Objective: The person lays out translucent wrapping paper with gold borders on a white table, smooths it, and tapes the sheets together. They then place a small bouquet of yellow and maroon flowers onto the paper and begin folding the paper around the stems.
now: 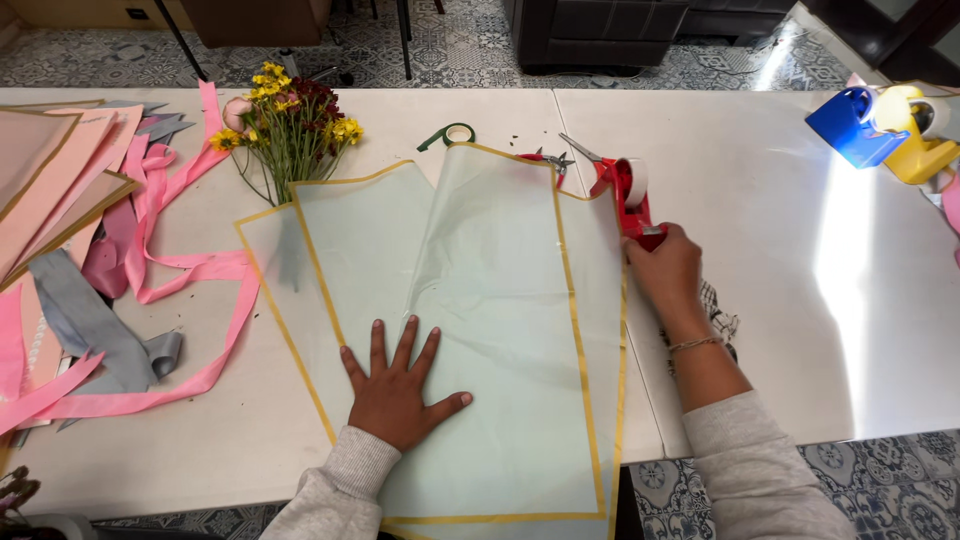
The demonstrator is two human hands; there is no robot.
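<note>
No packages, labels, signs or screens are found on the table or the floor in the head view. Nothing in shot carries a readable tag or display surface.

bare tabletop [760, 250] right, ribbons [150, 270] crowding left

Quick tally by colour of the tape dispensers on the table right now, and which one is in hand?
Red tape dispenser: 1, gripped by the right hand
Blue tape dispenser: 1, far right
Yellow tape dispenser: 1, beside the blue one
Total: 3
The left hand lies flat on the gold-edged wrapping sheets.
</note>
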